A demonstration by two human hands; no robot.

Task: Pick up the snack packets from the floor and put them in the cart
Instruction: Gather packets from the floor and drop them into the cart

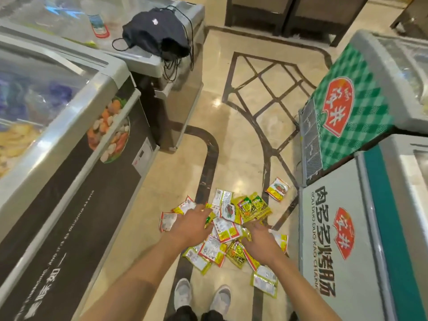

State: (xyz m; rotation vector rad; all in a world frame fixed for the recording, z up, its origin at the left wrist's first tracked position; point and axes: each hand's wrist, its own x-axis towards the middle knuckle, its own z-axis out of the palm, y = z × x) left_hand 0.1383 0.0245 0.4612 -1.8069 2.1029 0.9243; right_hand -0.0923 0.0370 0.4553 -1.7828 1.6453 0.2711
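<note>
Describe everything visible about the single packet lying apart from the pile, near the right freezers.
The stray packet is a small, flat, roughly square sachet of glossy film, yellow-edged with a white face and a red-and-green picture. It lies flat and skewed on the beige floor, beyond the main pile and near the base of the white freezer, touching neither. The left hand and right hand are at the pile, away from it.

The white freezer panel [333, 246] reads "肉多多烤肠", "ROU DUO DUO KAO CHANG".
</note>
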